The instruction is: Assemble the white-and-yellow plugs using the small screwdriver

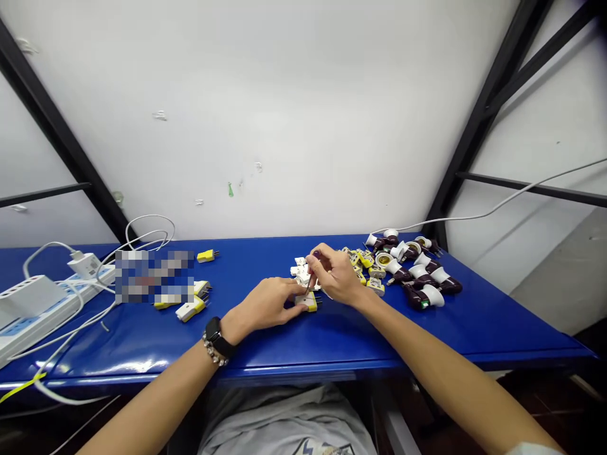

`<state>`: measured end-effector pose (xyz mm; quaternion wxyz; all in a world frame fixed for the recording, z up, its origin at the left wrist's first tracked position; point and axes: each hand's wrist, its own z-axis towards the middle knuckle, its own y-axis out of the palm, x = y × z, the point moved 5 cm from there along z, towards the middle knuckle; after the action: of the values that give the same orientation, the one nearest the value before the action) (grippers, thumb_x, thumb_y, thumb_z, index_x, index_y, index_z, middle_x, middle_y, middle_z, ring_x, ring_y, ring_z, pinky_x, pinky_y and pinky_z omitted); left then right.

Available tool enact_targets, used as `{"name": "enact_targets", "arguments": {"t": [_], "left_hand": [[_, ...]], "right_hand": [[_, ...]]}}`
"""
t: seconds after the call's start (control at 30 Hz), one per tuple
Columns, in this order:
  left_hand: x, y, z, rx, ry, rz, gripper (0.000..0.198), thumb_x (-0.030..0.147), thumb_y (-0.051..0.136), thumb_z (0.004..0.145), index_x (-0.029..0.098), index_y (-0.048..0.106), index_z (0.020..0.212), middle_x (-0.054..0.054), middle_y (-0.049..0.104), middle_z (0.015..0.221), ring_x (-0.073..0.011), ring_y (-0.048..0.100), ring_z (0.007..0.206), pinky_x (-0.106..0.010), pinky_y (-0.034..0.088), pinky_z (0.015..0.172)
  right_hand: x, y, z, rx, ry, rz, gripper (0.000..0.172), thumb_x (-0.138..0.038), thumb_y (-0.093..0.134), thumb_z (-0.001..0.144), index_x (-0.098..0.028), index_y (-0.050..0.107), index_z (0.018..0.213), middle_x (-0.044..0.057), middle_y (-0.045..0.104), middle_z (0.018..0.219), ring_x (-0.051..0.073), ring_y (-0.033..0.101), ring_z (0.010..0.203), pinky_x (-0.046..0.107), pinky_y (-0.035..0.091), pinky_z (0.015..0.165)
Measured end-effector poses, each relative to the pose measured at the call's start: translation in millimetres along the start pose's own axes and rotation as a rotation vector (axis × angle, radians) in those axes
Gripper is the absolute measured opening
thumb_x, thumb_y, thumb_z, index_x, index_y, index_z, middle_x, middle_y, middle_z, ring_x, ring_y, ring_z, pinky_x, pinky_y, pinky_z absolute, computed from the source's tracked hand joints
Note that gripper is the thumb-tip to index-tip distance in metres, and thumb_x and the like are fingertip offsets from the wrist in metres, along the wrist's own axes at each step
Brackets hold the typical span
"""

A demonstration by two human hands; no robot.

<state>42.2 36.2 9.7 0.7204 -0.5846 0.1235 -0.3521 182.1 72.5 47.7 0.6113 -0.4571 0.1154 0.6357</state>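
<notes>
My left hand (pixel 268 303), wearing a watch and a beaded bracelet, is closed on a white and yellow plug (pixel 312 302) lying on the blue table, its metal pins pointing right. My right hand (pixel 337 275) grips a small screwdriver (pixel 309 285) by its dark handle, the thin shaft slanting down to the top of that plug. White plastic parts (pixel 300 268) lie just behind my fingers. To the right of my right hand is a heap of yellow and white plug pieces (pixel 375 285), partly hidden by it.
Several dark and white bulb sockets (pixel 422 275) are piled at the right. More yellow and white plugs (pixel 191 309) lie at left, by a blurred patch. Power strips (pixel 28 316) with loose white cables (pixel 71 328) fill the far left. A white wall (pixel 303 126) stands behind the table (pixel 265 354).
</notes>
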Motion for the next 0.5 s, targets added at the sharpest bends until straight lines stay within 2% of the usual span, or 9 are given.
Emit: {"name": "enact_targets", "arguments": {"t": [0.17,0.3,0.4,0.5], "left_hand": [[-8.9,2.2,-7.8,0.039,-0.009,-0.058,0.029,0.035,0.066,0.087,0.024,0.071,0.113,-0.005,0.074,0.094,-0.0212,0.068,0.082,-0.028,0.05,0.075],[-4.9,0.6,-8.7,0.08,0.0,-0.107,0.027,0.034,0.068,0.085,0.023,0.071,0.11,-0.006,0.074,0.102,-0.0232,0.067,0.093,-0.031,0.051,0.084],[-0.8,-0.7,-5.1,0.189,-0.018,-0.264,0.02,0.03,0.063,0.09,0.02,0.071,0.105,-0.007,0.074,0.104,-0.022,0.067,0.096,-0.032,0.051,0.088],[-3.2,3.9,-1.0,0.284,-0.078,-0.465,0.019,0.024,0.053,0.095,0.017,0.071,0.094,-0.005,0.075,0.092,-0.0175,0.068,0.083,-0.028,0.054,0.081]], "right_hand": [[-3.5,7.9,-1.4,-0.048,-0.012,-0.066,0.025,-0.042,0.047,0.099,-0.023,0.049,0.082,-0.002,0.062,0.063,0.015,0.064,0.053,0.026,0.048,0.055],[-7.1,10.7,-1.5,-0.064,-0.021,-0.116,0.022,-0.038,0.048,0.099,-0.023,0.051,0.083,-0.002,0.061,0.061,0.015,0.06,0.054,0.026,0.045,0.056],[-8.4,11.6,-1.2,-0.069,-0.034,-0.12,0.023,-0.037,0.047,0.099,-0.023,0.05,0.081,-0.002,0.06,0.06,0.014,0.057,0.054,0.026,0.044,0.057],[-8.4,11.9,-0.3,-0.055,-0.061,-0.152,0.026,-0.036,0.047,0.099,-0.022,0.051,0.078,-0.002,0.058,0.061,0.014,0.054,0.055,0.026,0.043,0.057]]}}
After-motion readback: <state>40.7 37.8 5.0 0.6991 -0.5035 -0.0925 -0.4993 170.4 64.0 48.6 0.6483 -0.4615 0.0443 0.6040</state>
